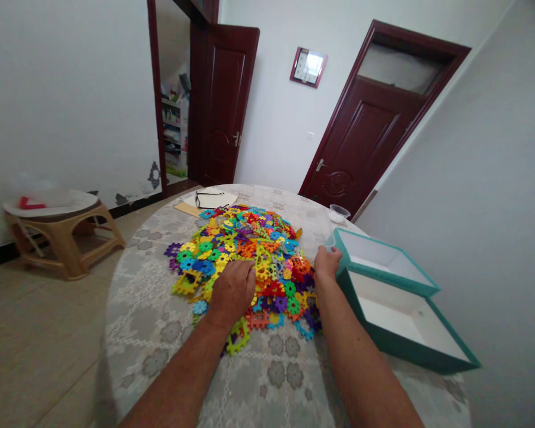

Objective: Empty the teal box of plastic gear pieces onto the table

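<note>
A large heap of colourful plastic gear pieces (289, 289) and toothed frames covers the middle of the round table. My left hand (234, 290) rests over the front of the heap with its fingers curled down among the yellow pieces; whatever they grip is hidden. To the right of the heap, my right hand (327, 261) is closed beside the corner of a teal box (370, 333) with a white inside. A pale, see-through edge shows by its fingertips, too unclear to name. Behind that box stands its matching teal lid or second tray (387, 249).
A clear plastic bowl (339, 213) sits at the table's far right edge. Eyeglasses (198, 200) lie on pale sheets at the far left. The table (160, 333) has a patterned grey cover. A tan stool (66, 238) stands on the floor to the left.
</note>
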`<state>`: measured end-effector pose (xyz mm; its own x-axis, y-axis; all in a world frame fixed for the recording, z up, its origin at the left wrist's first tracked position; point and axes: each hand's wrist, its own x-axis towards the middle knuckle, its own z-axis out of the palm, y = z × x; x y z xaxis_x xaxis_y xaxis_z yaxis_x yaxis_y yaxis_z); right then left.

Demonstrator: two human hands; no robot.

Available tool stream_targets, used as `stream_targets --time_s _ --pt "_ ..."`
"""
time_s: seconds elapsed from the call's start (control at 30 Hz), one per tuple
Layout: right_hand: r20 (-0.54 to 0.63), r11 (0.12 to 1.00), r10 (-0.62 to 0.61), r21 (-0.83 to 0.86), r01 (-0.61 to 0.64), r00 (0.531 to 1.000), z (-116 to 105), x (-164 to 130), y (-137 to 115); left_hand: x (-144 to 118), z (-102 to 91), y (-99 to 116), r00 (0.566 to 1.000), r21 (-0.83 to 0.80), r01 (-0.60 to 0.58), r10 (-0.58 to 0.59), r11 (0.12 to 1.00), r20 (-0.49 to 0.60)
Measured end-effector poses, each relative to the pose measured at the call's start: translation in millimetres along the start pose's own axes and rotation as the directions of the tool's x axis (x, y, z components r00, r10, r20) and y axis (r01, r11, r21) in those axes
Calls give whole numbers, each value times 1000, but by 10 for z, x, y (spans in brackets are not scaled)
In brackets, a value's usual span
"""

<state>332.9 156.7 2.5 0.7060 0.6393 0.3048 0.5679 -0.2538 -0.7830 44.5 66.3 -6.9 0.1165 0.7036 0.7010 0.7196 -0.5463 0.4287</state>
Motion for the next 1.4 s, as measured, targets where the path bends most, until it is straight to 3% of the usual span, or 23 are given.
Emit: stream_targets --time_s 0.17,0.33,0.6,0.97,1.13,1.27,1.4 --pt "46 992 -26 -123 31 999 10 -95 -84 -7 27 -27 1000 3 -28 28 1000 13" --pt "61 982 7 -191 5 998 56 5 -129 -7 38 -37 999 36 -37 37 999 -1" --pt "141 978 144 -171 -119 979 187 241 -79 -16 37 -45 998 42 -55 55 998 3" --pt "120 967 190 -196 -164 974 107 72 72 -10 40 -37 998 45 -57 57 997 -4" --pt "98 968 105 -239 -79 990 -26 -88 85 -21 64 -56 998 38 -59 59 998 2" --pt "89 954 -68 -286 91 994 -177 -251 77 -20 69 -68 997 50 -72 72 996 -3" --pt "148 910 -197 -340 237 969 -246 -294 68 -14 63 -69 997 58 -82 82 995 1"
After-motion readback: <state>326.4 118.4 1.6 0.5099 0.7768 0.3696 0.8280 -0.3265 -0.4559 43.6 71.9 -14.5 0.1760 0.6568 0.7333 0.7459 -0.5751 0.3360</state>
